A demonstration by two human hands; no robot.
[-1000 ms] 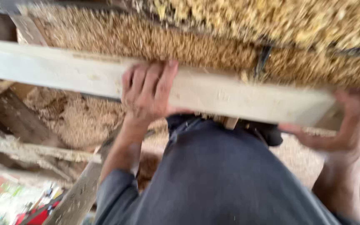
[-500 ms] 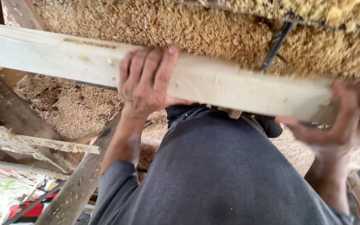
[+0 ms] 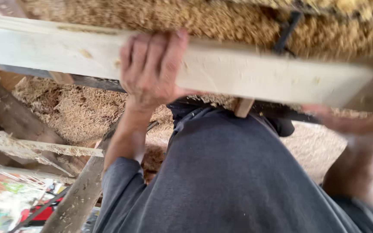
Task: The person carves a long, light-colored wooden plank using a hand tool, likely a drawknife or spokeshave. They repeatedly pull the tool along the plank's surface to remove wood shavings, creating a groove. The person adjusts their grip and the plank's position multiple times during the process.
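Left hand point(image 3: 152, 69) clamped over pale wooden plank point(image 3: 247, 75), fingers wrapped on its face. Right hand point(image 3: 368, 116) cups plank's end, blurred, thumb under. Sawdust heap point(image 3: 221, 19) behind plank.

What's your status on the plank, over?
Left hand gripping plank mid-span. Right hand under its right end, blurred, grip unclear. Thatch tight behind; black strap crossing it.

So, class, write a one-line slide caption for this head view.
Left hand and right hand grip a pale wooden plank beneath straw thatch.
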